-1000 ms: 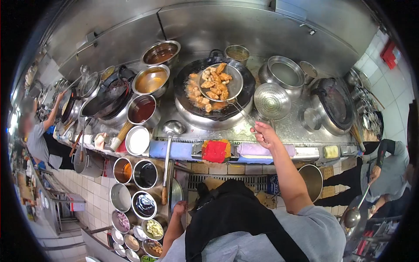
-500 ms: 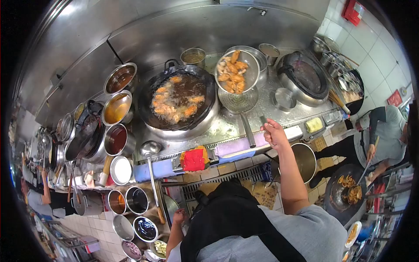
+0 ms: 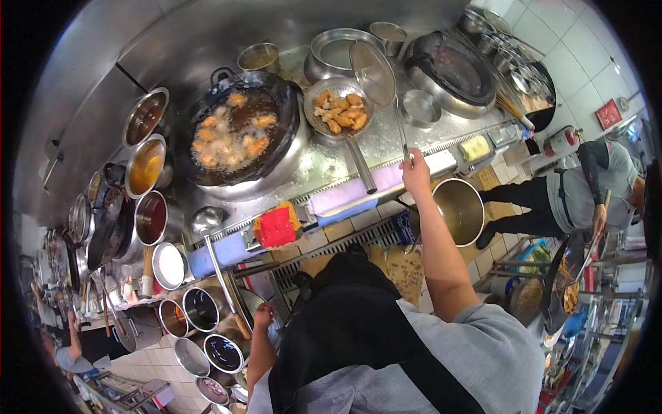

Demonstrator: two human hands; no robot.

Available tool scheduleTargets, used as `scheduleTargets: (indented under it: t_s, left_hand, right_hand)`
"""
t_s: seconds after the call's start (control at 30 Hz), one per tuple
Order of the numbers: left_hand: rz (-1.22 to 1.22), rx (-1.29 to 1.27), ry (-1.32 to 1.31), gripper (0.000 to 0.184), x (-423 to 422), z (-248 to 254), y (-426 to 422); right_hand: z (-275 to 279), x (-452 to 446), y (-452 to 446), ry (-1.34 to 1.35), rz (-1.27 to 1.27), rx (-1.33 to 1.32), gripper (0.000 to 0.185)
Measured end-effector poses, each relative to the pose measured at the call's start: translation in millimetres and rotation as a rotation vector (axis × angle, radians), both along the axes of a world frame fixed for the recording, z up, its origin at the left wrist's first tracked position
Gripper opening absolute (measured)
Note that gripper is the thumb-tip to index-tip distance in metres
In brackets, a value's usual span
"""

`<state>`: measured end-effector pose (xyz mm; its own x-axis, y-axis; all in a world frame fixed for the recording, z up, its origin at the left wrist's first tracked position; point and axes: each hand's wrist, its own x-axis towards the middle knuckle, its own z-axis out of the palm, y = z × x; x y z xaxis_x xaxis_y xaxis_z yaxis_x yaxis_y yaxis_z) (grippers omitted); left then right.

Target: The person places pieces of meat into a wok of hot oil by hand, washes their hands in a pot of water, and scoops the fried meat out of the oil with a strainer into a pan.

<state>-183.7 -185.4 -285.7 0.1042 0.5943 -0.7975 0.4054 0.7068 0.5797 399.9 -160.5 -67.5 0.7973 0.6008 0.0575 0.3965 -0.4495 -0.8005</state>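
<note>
My right hand (image 3: pixel 415 174) grips the long handle of a round skimmer (image 3: pixel 374 74), which is tilted on edge and holds no food. Beside it, golden fried pieces (image 3: pixel 341 114), which look like chicken, lie in a perforated strainer (image 3: pixel 319 125) whose thick handle points toward me. More pieces bubble in the dark oil of a wok (image 3: pixel 186 148) on the left. My left hand (image 3: pixel 263 315) is low at my side with fingers curled; whatever is in them is hidden. Close to it rests the wooden handle end of a ladle (image 3: pixel 207 221).
Sauce pots (image 3: pixel 153 217) line the left side. A second wok (image 3: pixel 449 76) sits at right, past a small metal pot (image 3: pixel 420 109). A tall pot (image 3: pixel 458 212) stands below the counter edge. On the far right, a co-worker (image 3: pixel 586 193) handles a wok.
The fried pieces went from the raised skimmer into the perforated strainer beneath. The skimmer, now emptied, has tipped on edge and swung right. The whole view has shifted.
</note>
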Motion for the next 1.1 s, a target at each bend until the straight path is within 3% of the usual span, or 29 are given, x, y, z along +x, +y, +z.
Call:
scheduleTargets:
  t_s: [0.2,0.27,0.4,0.5,0.6,0.67,0.73,0.9,1.1]
  left_hand:
    - [-0.053,0.018,0.062,0.020,4,-7,-10]
    - [-0.042,0.047,0.013,0.021,5,-8,-16]
    - [-0.060,0.101,0.011,0.020,3,-7,-24]
    - [0.064,0.094,-0.052,0.019,-3,-19,-29]
    - [0.134,-0.022,-0.100,0.020,-12,-23,-30]
    - [0.128,-0.039,0.008,0.023,-5,-6,-32]
    - [0.187,-0.009,0.015,0.025,-10,-22,-35]
    - [0.163,0.058,0.039,0.024,-6,-16,-51]
    - [0.300,0.017,-0.069,0.019,-3,-13,-82]
  right_hand:
    - [25,3,3,0.288,0.051,0.190,0.025]
    - [43,-5,4,0.566,0.102,0.284,0.024]
    - [59,-19,17,0.610,0.171,0.310,0.024]
    - [75,-33,34,0.664,0.267,0.345,0.025]
    - [89,-46,55,0.678,0.375,0.333,0.026]
    - [94,-52,79,0.577,0.466,0.223,0.027]
    - [93,-52,102,0.583,0.514,0.206,0.029]
    - [103,-46,150,0.120,0.568,0.014,0.029]
    - [134,-36,172,0.112,0.597,-0.059,0.033]
